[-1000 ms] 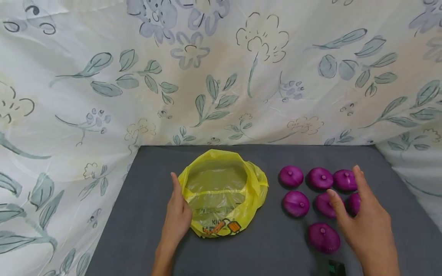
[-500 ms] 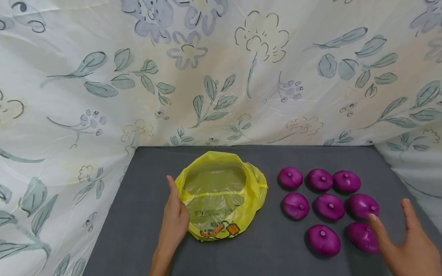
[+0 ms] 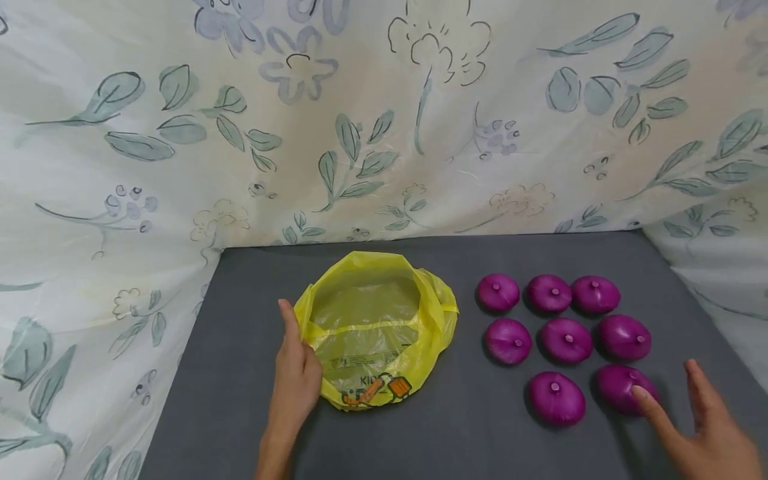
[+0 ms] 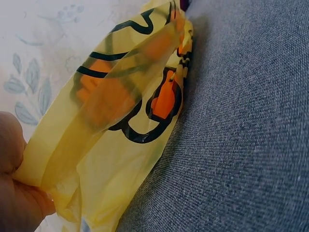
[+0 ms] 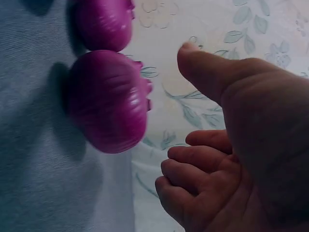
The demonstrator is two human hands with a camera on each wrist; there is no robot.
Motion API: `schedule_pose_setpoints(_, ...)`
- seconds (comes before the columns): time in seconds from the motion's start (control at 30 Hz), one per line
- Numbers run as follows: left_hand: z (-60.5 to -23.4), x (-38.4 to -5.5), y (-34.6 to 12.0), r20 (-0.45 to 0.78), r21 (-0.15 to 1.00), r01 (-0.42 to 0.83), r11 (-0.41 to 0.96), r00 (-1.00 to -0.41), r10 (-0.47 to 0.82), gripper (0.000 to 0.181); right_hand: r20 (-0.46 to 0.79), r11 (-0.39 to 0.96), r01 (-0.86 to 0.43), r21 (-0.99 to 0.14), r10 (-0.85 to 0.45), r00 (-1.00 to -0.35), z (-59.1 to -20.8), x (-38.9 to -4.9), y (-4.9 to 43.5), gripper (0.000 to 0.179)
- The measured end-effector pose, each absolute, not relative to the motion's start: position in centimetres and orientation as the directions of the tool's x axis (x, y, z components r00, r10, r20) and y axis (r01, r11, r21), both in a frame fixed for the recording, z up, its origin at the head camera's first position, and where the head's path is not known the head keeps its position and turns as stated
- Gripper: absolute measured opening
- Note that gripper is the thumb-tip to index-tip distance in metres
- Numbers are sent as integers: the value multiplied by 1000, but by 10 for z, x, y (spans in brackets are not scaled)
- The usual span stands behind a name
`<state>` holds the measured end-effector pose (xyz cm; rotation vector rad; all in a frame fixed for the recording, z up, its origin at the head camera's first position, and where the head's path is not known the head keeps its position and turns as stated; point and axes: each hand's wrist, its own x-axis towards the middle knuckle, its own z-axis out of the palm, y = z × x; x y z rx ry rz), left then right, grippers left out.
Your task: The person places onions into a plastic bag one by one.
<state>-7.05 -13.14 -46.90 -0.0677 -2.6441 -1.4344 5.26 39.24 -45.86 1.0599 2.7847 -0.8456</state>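
Observation:
My left hand grips the left rim of a yellow plastic bag, its thumb pointing up outside. The bag stands with its mouth open toward me and has orange and black print. In the left wrist view, thumb and fingers pinch the thin bag film. My right hand holds nothing, thumb and index finger spread apart. It is beside the nearest right purple onion, the thumb tip overlapping it in the head view. A gap shows between that hand and a glossy onion in the right wrist view.
Several more purple onions lie in loose rows on the dark grey cloth, right of the bag. Floral cloth hangs behind the table and along both sides.
My right hand has moved right and toward me, away from the onions, uncovering the ones at the right. The left hand keeps its grip on the bag. The head view has shifted slightly.

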Motion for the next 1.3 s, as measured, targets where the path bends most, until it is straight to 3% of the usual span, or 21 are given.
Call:
schedule_pose_setpoints(0.23, -465, -69, -133, 148, 831, 111, 545, -989, -25, 86, -321, 552, 682, -480, 613, -722, -466, 47, 385, 124)
schedule_pose_setpoints(0.33, -465, -70, -132, 146, 842, 115, 528, -989, -18, 86, -334, 558, 670, -489, 590, -735, -470, 46, 385, 126)
schedule_pose_setpoints(0.47, -465, -70, -133, 149, 852, 120, 510, -989, -17, 86, -338, 582, 647, -493, 557, -759, -476, 41, 384, 126)
schedule_pose_setpoints(0.67, -468, -72, -134, 149, 862, 124, 491, -989, -13, 88, -328, 567, 687, -454, 611, -721, -481, 33, 378, 119)
schedule_pose_setpoints(1.0, -469, -73, -134, 175, 852, 148, 502, -985, -7, 88, -233, 457, 671, -584, 698, -677, -493, 30, 375, 113)
schedule_pose_setpoints(1.1, -469, -74, -134, 184, 847, 158, 508, -983, -1, 88, -155, 429, 628, -650, 733, -662, -490, 30, 373, 104)
schedule_pose_setpoints(1.3, -471, -73, -134, 174, 849, 151, 506, -985, 2, 88, -19, 484, 504, -716, 708, -706, -465, 25, 369, 89)
